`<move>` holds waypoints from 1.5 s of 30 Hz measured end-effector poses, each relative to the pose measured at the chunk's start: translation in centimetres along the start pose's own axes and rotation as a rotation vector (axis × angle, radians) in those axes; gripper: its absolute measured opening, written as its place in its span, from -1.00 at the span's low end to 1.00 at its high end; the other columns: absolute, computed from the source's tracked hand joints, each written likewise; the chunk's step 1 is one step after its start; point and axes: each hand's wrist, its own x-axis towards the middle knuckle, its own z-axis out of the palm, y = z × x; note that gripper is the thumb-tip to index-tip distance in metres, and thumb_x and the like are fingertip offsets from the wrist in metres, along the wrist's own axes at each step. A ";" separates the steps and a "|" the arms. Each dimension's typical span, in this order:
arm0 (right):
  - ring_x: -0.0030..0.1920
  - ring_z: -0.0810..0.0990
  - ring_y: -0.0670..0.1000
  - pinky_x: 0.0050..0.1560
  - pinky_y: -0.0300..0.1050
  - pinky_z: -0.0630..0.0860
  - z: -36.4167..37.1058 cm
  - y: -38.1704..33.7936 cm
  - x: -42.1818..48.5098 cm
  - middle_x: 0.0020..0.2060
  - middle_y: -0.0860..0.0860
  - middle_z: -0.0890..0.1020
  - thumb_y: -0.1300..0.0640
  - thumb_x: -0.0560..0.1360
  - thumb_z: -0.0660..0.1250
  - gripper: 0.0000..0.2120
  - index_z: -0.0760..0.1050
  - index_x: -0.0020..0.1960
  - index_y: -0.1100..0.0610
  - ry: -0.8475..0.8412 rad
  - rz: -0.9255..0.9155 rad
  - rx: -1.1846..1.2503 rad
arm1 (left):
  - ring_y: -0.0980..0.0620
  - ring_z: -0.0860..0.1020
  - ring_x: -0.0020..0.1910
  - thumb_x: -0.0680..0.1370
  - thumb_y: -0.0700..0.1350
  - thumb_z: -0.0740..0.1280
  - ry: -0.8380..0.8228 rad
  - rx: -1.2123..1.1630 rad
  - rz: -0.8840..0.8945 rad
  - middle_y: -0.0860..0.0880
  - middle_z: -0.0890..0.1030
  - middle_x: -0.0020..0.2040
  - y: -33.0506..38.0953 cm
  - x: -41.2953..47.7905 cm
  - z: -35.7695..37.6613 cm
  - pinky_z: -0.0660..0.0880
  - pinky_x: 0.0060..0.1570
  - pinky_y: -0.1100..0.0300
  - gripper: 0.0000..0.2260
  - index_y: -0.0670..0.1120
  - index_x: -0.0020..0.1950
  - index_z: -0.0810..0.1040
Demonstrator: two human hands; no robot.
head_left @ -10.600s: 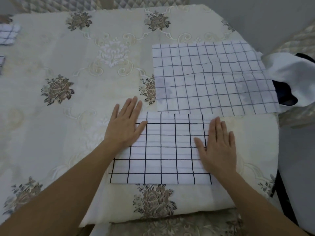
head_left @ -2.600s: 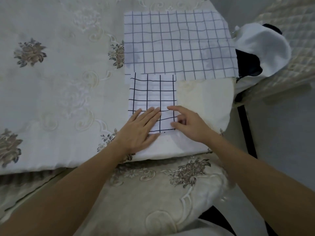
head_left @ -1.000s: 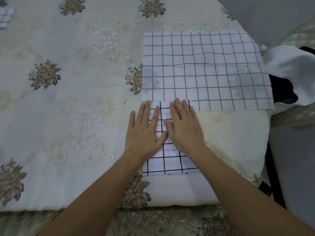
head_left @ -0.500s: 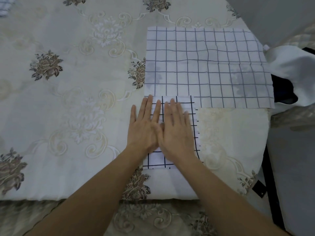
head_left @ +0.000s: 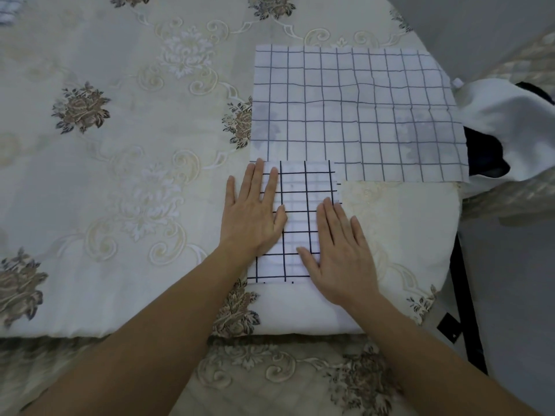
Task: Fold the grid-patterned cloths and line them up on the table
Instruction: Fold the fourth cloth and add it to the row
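Observation:
A small folded white cloth with a bold black grid (head_left: 300, 205) lies near the table's front right edge. My left hand (head_left: 253, 216) rests flat on its left side, fingers spread. My right hand (head_left: 342, 250) lies flat on its lower right side, fingers partly over the edge onto the tablecloth. Just behind it, a larger cloth with a thin grey grid (head_left: 357, 112) lies spread out flat in a single layer, its front edge touching the folded cloth.
The table wears a cream floral tablecloth (head_left: 135, 145). A white and dark bundle of fabric (head_left: 504, 121) sits off the right edge. At the far left top corner a bit of another grid cloth (head_left: 7, 10) shows. Grey floor lies to the right.
My two hands, pressed side by side on the folded cloth's middle, have slid apart toward its left and right sides. The cloth stays in place.

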 end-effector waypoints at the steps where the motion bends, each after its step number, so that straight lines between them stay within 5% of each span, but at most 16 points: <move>1: 0.61 -0.06 0.05 0.57 0.15 0.05 0.0 0.0 -0.1 0.62 0.10 0.00 -0.28 0.64 -0.05 -0.25 -0.03 0.62 0.21 -0.001 0.001 -0.002 | -0.07 -0.20 0.61 0.62 0.14 -0.10 0.011 -0.001 -0.011 -0.14 -0.16 0.64 0.3 -0.4 -0.3 -0.06 0.55 -0.19 -0.36 -0.11 0.63 -0.14; 7: 0.61 -0.08 0.06 0.56 0.17 0.05 0.1 0.1 0.0 0.62 0.11 -0.04 -0.25 0.63 -0.10 -0.27 -0.05 0.62 0.21 -0.025 0.000 0.028 | -0.03 -0.15 0.61 0.68 0.07 -0.15 0.001 -0.047 0.204 -0.13 -0.11 0.64 4.0 -6.2 0.9 0.04 0.56 -0.08 -0.44 -0.19 0.62 -0.07; 17: 0.61 -0.05 0.04 0.57 0.15 0.05 0.0 0.0 0.0 0.62 0.10 -0.01 -0.28 0.63 -0.01 -0.24 -0.02 0.61 0.21 0.009 0.007 0.017 | -0.02 -0.17 0.61 0.66 0.20 -0.13 -0.057 0.022 0.069 -0.09 -0.15 0.64 -0.3 -8.3 0.4 -0.03 0.58 -0.08 -0.37 -0.12 0.63 -0.14; 22: 0.61 -0.05 0.04 0.57 0.16 0.06 0.1 -0.1 0.0 0.62 0.10 -0.01 -0.27 0.63 0.01 -0.25 -0.01 0.61 0.21 0.024 0.011 0.008 | -0.12 0.26 0.51 0.57 0.06 0.09 0.032 0.001 0.026 -0.17 0.34 0.51 1.5 -5.1 -1.7 0.11 0.53 -0.12 -0.46 -0.17 0.50 0.32; 27: 0.61 -0.07 0.05 0.56 0.16 0.06 0.0 0.0 -0.1 0.62 0.10 -0.03 -0.27 0.63 -0.03 -0.25 -0.04 0.62 0.21 0.005 0.010 0.008 | -0.02 -0.16 0.61 0.66 0.21 -0.09 -0.044 0.021 0.155 -0.09 -0.12 0.64 1.6 -0.2 0.1 -0.01 0.57 -0.06 -0.35 -0.14 0.63 -0.10; 31: 0.61 0.00 0.08 0.57 0.17 0.03 -0.3 -0.1 0.3 0.61 0.12 0.04 -0.28 0.62 -0.05 -0.25 0.04 0.61 0.21 -0.033 0.003 0.008 | 0.01 -0.24 0.60 0.65 0.26 -0.14 -0.024 0.016 0.071 -0.09 -0.20 0.63 -0.6 -0.2 0.3 -0.09 0.58 -0.04 -0.32 -0.12 0.63 -0.18; 35: 0.49 0.30 0.16 0.53 0.26 0.09 -2.8 -1.4 2.6 0.46 0.19 0.38 -0.25 0.60 -0.02 -0.31 0.34 0.47 0.25 0.001 0.083 -0.008 | -0.02 -0.25 0.60 0.63 0.26 -0.15 -0.017 0.026 0.049 -0.12 -0.21 0.63 -0.5 -0.2 0.3 -0.08 0.58 -0.06 -0.31 -0.13 0.63 -0.19; 40: 0.61 -0.10 0.04 0.58 0.13 -0.04 -1.6 -5.1 8.0 0.62 0.08 0.01 -0.26 0.63 -0.13 -0.28 0.00 0.62 0.19 -0.020 0.005 0.186 | -0.01 -0.29 0.59 0.60 0.21 -0.22 -0.051 0.023 0.049 -0.10 -0.26 0.62 -0.6 -0.3 0.1 -0.10 0.58 -0.06 -0.33 -0.11 0.61 -0.25; 45: 0.60 -0.21 -0.02 0.59 0.11 -0.09 -0.3 -1.4 8.0 0.62 0.03 -0.12 -0.39 0.58 -0.26 -0.18 -0.16 0.63 0.15 -0.076 -0.037 0.066 | -0.03 -0.26 0.60 0.61 0.24 -0.17 -0.034 0.016 0.059 -0.12 -0.22 0.63 -0.7 0.0 0.2 -0.11 0.58 -0.06 -0.31 -0.13 0.62 -0.20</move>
